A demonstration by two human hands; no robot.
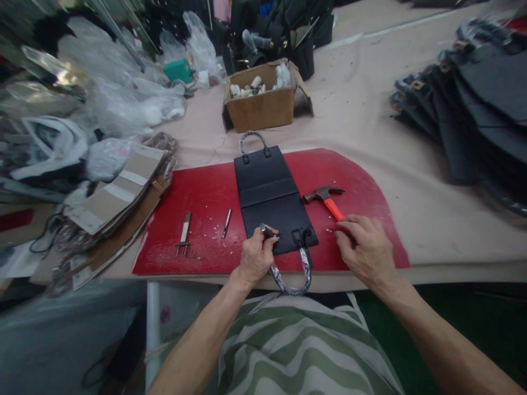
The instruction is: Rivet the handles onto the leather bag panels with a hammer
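Note:
A flat black leather piece [265, 192], with a wrapped handle at each end, lies on a red mat [206, 192]. My left hand [255, 255] is closed around a short metal punch [268, 231], which rests over the leather's near part, left of the lower handle [304, 269]. To the right, my right hand [366, 247] curls over the orange grip of a claw hammer [332, 208]. The hammer's head lies on the mat beside the leather's right edge. The fingers hide the end of its grip.
On the mat's left lie a thin metal rod [226, 223] and a pronged tool [184, 235], among tiny scattered bits. Behind stands a cardboard box [261, 109] of small pale items. Cardboard sheets [123, 189] are stacked at left, dark bag pieces [461, 104] at right.

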